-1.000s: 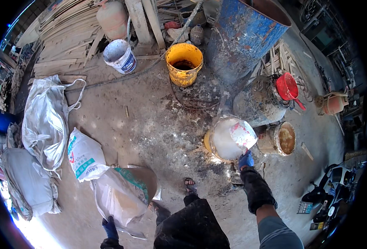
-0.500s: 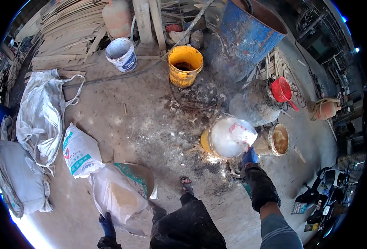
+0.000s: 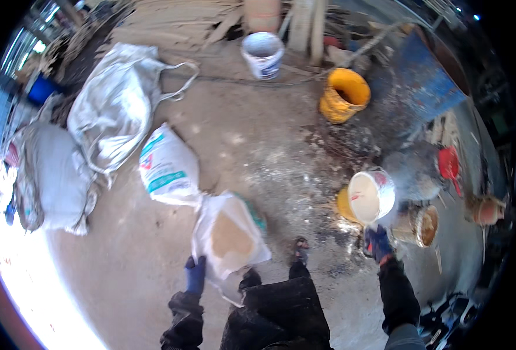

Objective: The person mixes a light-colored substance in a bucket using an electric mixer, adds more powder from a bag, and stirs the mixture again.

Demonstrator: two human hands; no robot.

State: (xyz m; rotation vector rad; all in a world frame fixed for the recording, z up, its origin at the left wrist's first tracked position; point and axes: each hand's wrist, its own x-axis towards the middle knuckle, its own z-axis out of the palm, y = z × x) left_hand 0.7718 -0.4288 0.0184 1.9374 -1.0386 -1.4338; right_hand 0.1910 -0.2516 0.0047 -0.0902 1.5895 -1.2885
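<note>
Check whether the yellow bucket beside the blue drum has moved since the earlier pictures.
No. The yellow bucket still stands just left of the blue drum; both appear farther right only because the camera view has shifted.

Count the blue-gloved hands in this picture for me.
2: the left hand, at the open white sack's edge, and the right hand, just below the pale-filled white container in the picture. None seem hidden.

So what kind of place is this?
Probably a workshop or small factory: I can see a big grimy blue drum, a pile of wooden strips and an open white sack of something tan.
</note>
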